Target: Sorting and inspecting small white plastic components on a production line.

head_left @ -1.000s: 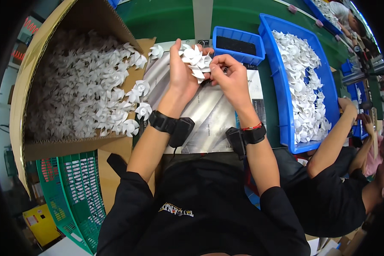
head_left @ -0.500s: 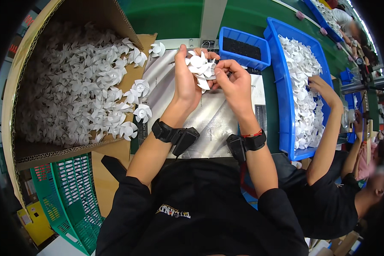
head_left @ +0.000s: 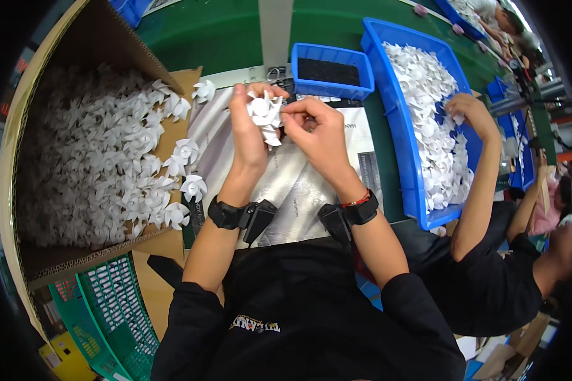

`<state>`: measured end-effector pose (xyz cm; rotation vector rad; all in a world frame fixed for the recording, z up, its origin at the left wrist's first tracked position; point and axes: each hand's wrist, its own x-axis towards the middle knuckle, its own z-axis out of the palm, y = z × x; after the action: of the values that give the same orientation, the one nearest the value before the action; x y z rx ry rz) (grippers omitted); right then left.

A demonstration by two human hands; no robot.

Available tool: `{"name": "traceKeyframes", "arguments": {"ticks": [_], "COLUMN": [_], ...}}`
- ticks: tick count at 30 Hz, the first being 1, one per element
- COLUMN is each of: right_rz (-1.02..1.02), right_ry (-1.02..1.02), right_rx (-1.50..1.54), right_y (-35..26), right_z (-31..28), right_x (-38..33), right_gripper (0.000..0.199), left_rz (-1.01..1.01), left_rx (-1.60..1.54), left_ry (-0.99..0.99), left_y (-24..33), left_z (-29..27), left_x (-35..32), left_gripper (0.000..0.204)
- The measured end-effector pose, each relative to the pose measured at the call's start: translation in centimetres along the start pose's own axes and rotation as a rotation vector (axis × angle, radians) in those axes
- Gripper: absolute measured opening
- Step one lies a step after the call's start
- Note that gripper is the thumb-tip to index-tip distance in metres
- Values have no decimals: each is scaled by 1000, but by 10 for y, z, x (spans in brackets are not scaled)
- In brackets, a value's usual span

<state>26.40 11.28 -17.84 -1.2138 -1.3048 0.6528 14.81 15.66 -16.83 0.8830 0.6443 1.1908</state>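
Note:
My left hand (head_left: pixel 249 143) is closed around a small cluster of white plastic fan wheels (head_left: pixel 261 110), held up above the silvery work surface (head_left: pixel 286 213). Close on their right, my right hand (head_left: pixel 321 136) has its thumb and index finger pinched together at the edge of the cluster. Whatever those fingertips grip is too small and hidden to make out. Just beyond my hands stands a small blue tray (head_left: pixel 332 87) with tiny black parts (head_left: pixel 327 71) in it. Several loose fan wheels (head_left: pixel 194 188) lie to the left of my hands.
A large cardboard box (head_left: pixel 127 44) full of white fan wheels takes up the left side. To the right, a long blue bin (head_left: pixel 397 146) holds more of them, and a co-worker's hand (head_left: pixel 470 114) reaches into it. A green crate (head_left: pixel 102 317) is at lower left.
The whole view has shifted, so the tray, bin and hands sit further left. My right fingers have moved slightly along the cluster's edge. The co-worker's hand still works in the bin.

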Motion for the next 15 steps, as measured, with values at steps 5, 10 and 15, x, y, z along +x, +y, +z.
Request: {"name": "traceKeyframes", "arguments": {"ticks": [5,10,15], "right_rz": [62,95,137], "right_ry": [-89,-173,-173], "right_rx": [11,-10,36], "right_y": [-2,-1,4], "right_z": [-8,-14,-15], "right_x": [2,7,5], "right_gripper": [6,8,8], "left_rz": [-26,-146,-364], "left_rx": [55,-38,-368], "left_ry": [-4,-72,-39], "left_y": [-4,-2,5], "left_z": [0,-4,-7], "left_x": [-1,3,1], "left_gripper": [49,49,50]}}
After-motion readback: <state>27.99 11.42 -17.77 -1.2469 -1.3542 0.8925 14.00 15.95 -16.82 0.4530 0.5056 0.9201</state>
